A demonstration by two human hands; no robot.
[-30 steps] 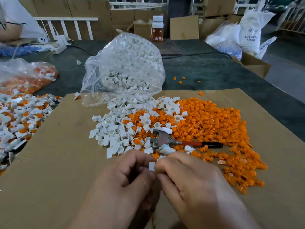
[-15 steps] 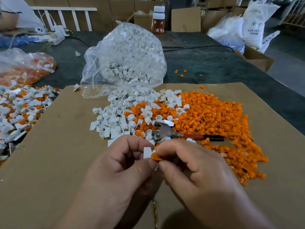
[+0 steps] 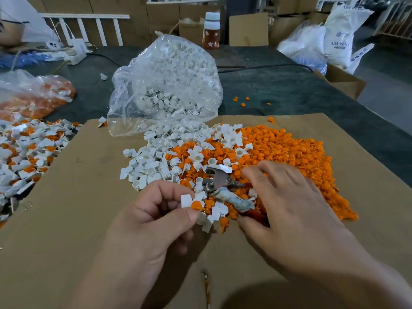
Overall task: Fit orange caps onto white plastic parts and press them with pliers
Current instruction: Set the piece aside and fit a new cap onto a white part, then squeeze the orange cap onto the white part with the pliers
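head | left hand [image 3: 151, 219] pinches capped white part [image 3: 186, 200] | right hand [image 3: 296, 210] fingers released over pliers [image 3: 217, 180]

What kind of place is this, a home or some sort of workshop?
Most likely a small factory or assembly workshop: loose heaps of orange caps and white plastic parts cover the cardboard sheet, a clear bag holds more parts, and cartons and sacks stand behind the table.
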